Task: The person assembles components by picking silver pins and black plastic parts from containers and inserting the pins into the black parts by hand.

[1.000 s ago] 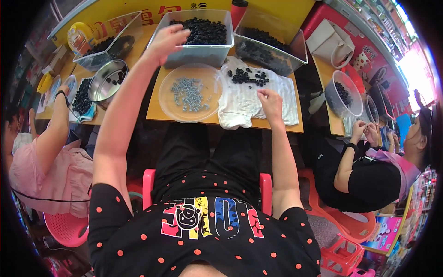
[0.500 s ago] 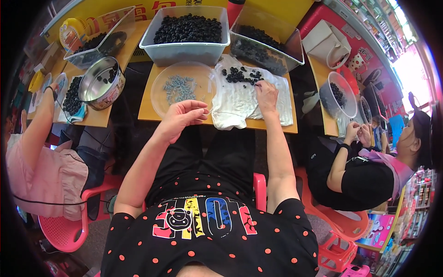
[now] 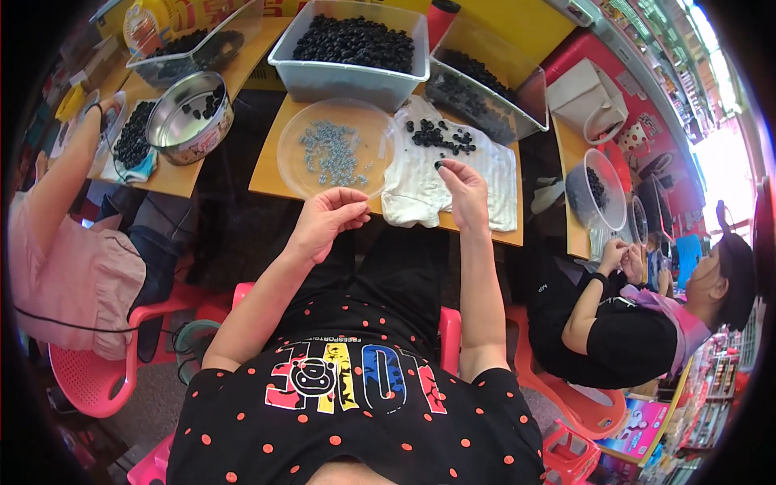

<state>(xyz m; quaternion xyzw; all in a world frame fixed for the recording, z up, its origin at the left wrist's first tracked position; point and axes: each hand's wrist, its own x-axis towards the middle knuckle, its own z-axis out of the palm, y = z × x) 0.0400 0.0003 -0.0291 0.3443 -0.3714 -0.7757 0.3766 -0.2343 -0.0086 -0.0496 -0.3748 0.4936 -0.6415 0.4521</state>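
My right hand (image 3: 466,194) hovers over the near part of a white cloth (image 3: 412,194), with a small round black piece (image 3: 439,165) pinched between thumb and fingertips. Beyond it, several more black pieces (image 3: 440,137) lie loose on the cloth. My left hand (image 3: 330,220) is just in front of the table edge, thumb and fingers pressed together; whatever they hold is too small to make out. Close to that hand is a clear round lid (image 3: 293,174) bearing a scatter of tiny blue-grey parts (image 3: 333,152).
Behind the cloth stand a large translucent tub (image 3: 349,85) and a clear bin (image 3: 485,105), both with black pieces. A patterned metal pot (image 3: 190,121) is to the left. Co-workers sit on both sides; the right one's hands (image 3: 624,257) are by a clear tub (image 3: 596,194).
My right hand has drawn back from the black pieces on the cloth, bringing one with it. My left thumb and fingers have come closer together. The whole view has shifted slightly.
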